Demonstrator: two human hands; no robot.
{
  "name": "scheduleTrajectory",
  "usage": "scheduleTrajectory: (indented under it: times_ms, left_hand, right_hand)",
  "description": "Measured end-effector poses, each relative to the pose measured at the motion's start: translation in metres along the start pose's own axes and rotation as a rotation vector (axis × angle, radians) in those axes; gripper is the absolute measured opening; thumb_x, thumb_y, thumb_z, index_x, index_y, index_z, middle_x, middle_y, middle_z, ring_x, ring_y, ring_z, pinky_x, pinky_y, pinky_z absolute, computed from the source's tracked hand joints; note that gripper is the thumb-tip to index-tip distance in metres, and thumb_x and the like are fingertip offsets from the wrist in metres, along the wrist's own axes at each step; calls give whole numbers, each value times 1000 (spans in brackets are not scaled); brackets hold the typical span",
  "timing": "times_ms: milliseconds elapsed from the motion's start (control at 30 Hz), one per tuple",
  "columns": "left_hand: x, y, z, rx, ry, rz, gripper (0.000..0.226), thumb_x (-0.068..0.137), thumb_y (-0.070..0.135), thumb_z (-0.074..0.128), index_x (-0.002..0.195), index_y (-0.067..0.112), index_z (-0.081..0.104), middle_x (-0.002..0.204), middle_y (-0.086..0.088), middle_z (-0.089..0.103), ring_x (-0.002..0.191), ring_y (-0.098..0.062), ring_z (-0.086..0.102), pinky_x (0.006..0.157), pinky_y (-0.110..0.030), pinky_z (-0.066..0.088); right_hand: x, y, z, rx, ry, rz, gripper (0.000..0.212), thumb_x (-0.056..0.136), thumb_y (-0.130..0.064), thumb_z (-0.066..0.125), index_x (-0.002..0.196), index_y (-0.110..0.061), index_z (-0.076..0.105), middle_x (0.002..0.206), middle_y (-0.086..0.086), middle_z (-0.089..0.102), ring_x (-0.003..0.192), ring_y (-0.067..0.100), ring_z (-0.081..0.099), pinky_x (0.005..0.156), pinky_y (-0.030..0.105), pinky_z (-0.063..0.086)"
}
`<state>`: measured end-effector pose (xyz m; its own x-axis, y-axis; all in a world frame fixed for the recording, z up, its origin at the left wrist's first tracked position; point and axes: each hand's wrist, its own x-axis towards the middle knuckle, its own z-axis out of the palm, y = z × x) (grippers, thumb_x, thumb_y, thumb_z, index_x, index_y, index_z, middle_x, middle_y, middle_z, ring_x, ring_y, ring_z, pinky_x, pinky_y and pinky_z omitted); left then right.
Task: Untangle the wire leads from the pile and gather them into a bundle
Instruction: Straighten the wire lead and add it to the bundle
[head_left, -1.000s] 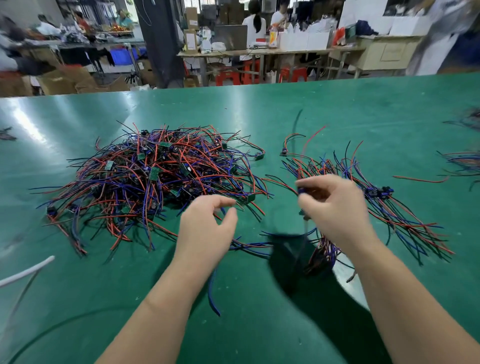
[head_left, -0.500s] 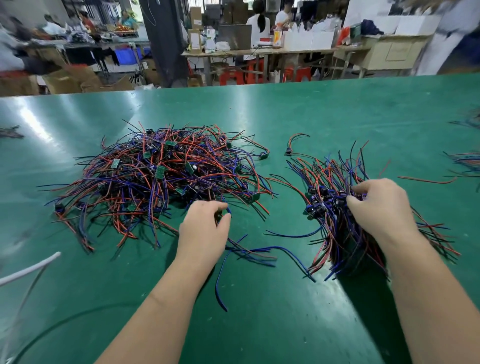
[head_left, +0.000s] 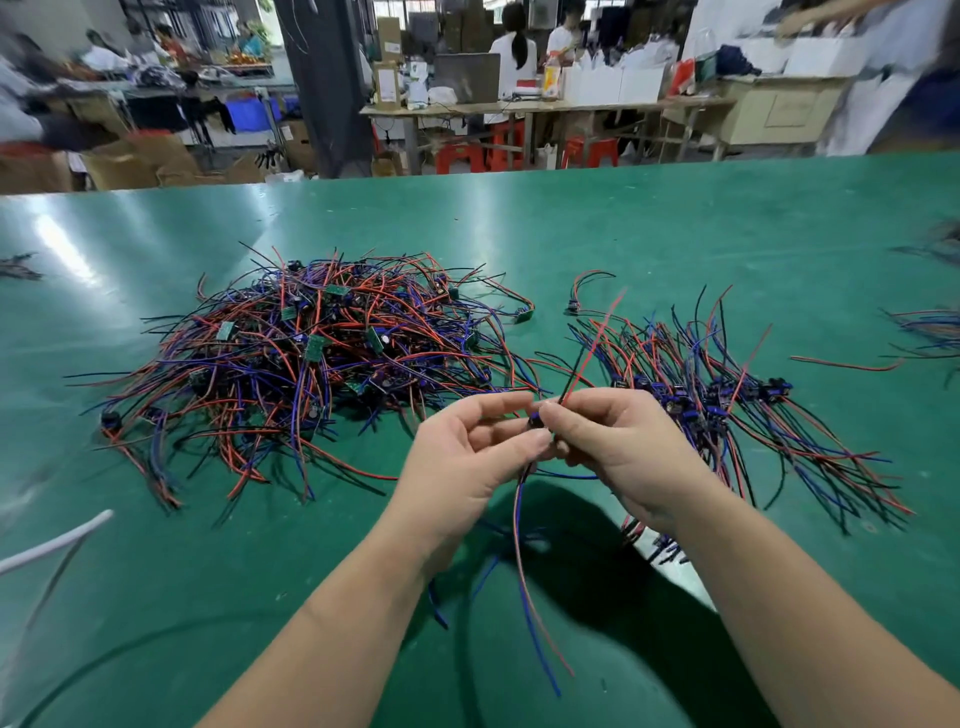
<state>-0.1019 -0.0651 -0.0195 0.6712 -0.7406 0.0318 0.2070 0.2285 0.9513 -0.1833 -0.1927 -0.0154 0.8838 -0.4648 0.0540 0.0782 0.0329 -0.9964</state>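
Both hands are raised above the flat green table (head_left: 675, 234), with their fingertips meeting between them. The left hand (head_left: 462, 467) and the right hand (head_left: 628, 452) each pinch one thin wire lead (head_left: 535, 420) between thumb and forefinger, at its small dark blue body. The other fingers of both hands are loosely curled. From the pinch point, a red strand and a black strand rise away from the hands, tilted to the right. A red strand and a blue strand hang down between the two forearms; it cannot be told whether their ends touch the table. The large tangled pile (head_left: 311, 358) of red, blue and black wire leads, dotted with small green circuit boards, lies on the table ahead of and to the left of the left hand, apart from it. The bundle (head_left: 737, 400) of straightened red, blue and black leads lies on the table just beyond and to the right of the right hand. Its dark blue bodies sit roughly side by side and its strands fan out at both ends; the right wrist hides its nearest part. A single loose red wire (head_left: 841, 365) lies farther to the right of the bundle. A round white cable (head_left: 57, 538) enters the view far to the left of the left forearm.
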Motion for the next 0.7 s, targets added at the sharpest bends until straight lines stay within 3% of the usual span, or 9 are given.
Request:
scheduleTrajectory:
  times_ms: [233,333,400,500,700]
  left_hand:
    - [-5,4,4,139,35,-125,16,82,-7,63,86,8,66,61,-7,63,53,-15,67,54,-21,54]
    - [-6,6,9,76,24,-189,8,84,5,66,77,9,67,59,-5,64,54,-19,67,50,-23,53]
    - [-7,4,9,90,31,-190,16,83,18,70,70,10,66,56,-4,61,52,-19,65,47,-23,51]
    - [-8,0,9,145,34,-164,16,84,17,69,72,7,66,53,-2,59,48,-16,62,44,-21,48]
    - [-12,6,6,299,-310,-240,18,86,7,65,68,9,64,56,-2,64,47,-14,62,45,-21,50]
  right_hand:
    - [5,-10,-13,128,166,104,15,63,-19,71,69,-5,69,58,2,62,47,7,50,46,14,41]
    - [4,-10,-15,127,123,158,10,62,-18,72,64,-8,70,58,3,62,45,8,51,47,15,44]
    - [3,-8,-12,111,85,180,9,61,-17,73,61,-9,70,59,5,62,46,10,51,47,16,43]
    - [2,-7,-9,77,63,187,11,59,-19,75,60,-9,69,58,5,61,44,10,50,45,16,40]
    - [5,-19,-28,208,221,195,16,67,-20,68,71,-5,69,56,0,59,43,5,49,44,13,42]
